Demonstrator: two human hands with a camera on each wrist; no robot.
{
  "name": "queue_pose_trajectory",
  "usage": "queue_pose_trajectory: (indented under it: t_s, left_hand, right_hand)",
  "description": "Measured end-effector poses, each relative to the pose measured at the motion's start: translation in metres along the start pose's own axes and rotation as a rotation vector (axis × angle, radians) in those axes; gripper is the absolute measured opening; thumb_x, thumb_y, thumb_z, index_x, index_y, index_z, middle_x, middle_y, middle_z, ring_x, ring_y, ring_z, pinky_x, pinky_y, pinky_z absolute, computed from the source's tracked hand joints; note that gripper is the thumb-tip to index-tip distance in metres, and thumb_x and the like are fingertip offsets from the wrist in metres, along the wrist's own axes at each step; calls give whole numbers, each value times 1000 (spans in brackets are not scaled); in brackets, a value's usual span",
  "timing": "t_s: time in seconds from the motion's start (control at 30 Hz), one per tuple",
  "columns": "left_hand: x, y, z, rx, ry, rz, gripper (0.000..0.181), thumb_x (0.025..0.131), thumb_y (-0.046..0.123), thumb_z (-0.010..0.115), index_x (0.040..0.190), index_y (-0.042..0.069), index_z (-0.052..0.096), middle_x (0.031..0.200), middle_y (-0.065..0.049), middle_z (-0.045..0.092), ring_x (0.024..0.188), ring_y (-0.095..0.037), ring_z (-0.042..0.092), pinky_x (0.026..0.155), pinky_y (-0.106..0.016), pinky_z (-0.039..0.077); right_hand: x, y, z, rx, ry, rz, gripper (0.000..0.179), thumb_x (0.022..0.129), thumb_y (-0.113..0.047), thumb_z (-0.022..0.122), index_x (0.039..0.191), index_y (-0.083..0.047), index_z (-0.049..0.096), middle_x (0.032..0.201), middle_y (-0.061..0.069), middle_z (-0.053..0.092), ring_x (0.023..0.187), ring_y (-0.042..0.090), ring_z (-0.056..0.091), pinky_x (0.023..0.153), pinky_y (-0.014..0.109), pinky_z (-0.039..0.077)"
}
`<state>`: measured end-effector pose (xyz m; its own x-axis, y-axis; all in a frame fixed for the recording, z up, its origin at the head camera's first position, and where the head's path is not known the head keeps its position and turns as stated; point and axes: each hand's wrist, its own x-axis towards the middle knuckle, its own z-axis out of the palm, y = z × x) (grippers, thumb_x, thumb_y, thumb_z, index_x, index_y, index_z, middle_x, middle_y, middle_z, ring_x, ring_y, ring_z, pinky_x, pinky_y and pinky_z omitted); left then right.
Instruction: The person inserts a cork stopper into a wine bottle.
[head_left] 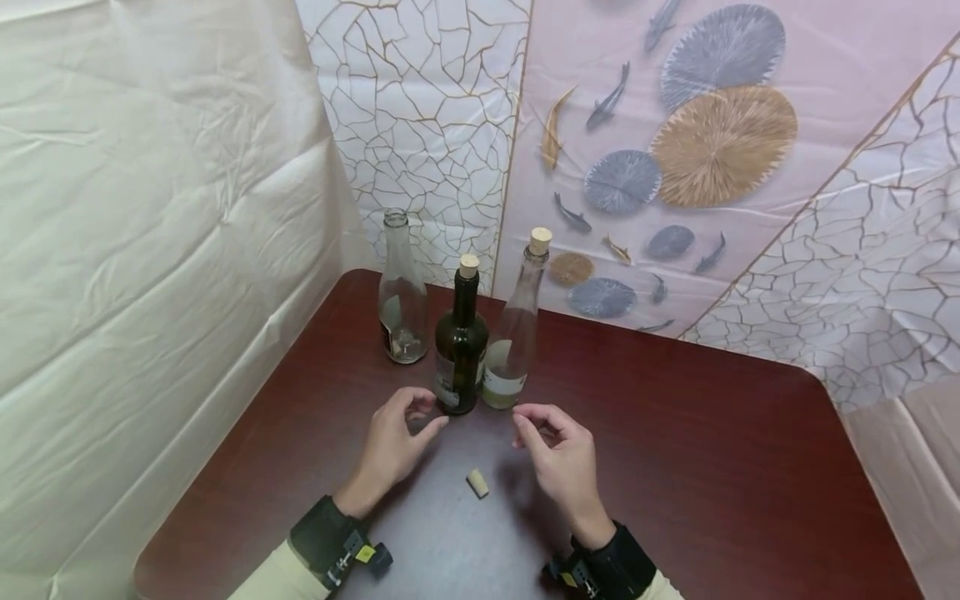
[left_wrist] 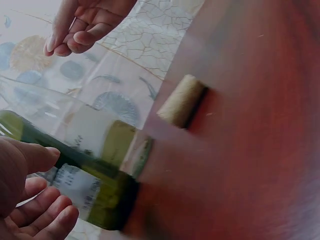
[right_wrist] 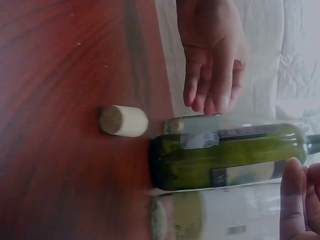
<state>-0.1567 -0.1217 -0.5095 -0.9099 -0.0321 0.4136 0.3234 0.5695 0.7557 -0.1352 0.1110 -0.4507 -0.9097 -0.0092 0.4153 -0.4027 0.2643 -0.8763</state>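
A loose cork lies on its side on the table between the two hands. My left hand is held beside the dark green wine bottle, thumb and fingers apart with nothing between them. To the right, my right hand hovers in front of the clear bottle, its fingers loosely bent and holding nothing visible. A cork stopper sits in the green bottle's mouth, and another stopper tops this clear one. Farther left stands an uncorked clear bottle; a small tan piece shows through its glass near the base.
The three bottles stand close together on the dark red table, near its back edge. A cream cloth wall borders the left side. Behind rises a patterned cloth with a pink panel.
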Motion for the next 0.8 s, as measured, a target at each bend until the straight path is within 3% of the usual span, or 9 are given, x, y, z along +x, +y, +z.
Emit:
queue_pose_trajectory:
  t_s: [0.13, 0.4, 0.63, 0.7, 0.8]
  left_hand:
    - [-10, -4, 5, -47, 8, -39, 31, 80, 17, 80, 104, 6, 64, 99, -6, 67, 86, -21, 69, 76, -34, 60]
    - [-23, -11, 11, -130, 22, -102, 30, 80, 15, 80, 104, 7, 64, 99, -12, 70, 84, -17, 70, 74, -34, 60]
    - [-24, -11, 12, -170, 25, -145, 29, 80, 14, 79, 104, 7, 64, 100, -14, 70, 85, -16, 70, 75, -33, 60]
    - [-25, -11, 13, -171, 24, -157, 29, 80, 13, 80, 103, 7, 64, 99, -13, 70, 85, -16, 69, 75, -32, 60]
    - [-26, -12, 13, -176, 20, -163, 28, 80, 13, 80, 102, 7, 64, 98, -13, 71, 84, -15, 69, 75, -32, 60]
  right_hand:
    - [-4, -6, 2, 24, 22, 34, 10, 87, 1, 69, 96, 4, 71, 80, 17, 71, 60, 26, 66, 57, 37, 59]
    - [-15, 4, 4, 22, 11, 161, 10, 89, -2, 68, 96, 4, 70, 77, 21, 68, 62, 36, 66, 57, 28, 58]
    - [-20, 33, 11, 3, 47, 195, 9, 87, -6, 71, 96, -3, 73, 80, 12, 71, 58, 26, 67, 53, 40, 58]
    - [-20, 43, 12, -16, 16, 183, 11, 86, -8, 73, 97, -6, 73, 82, 8, 72, 60, 25, 67, 53, 40, 59]
    - [-19, 48, 14, -136, -100, 124, 19, 85, -11, 75, 103, -8, 72, 89, 6, 72, 68, 20, 69, 57, 32, 59]
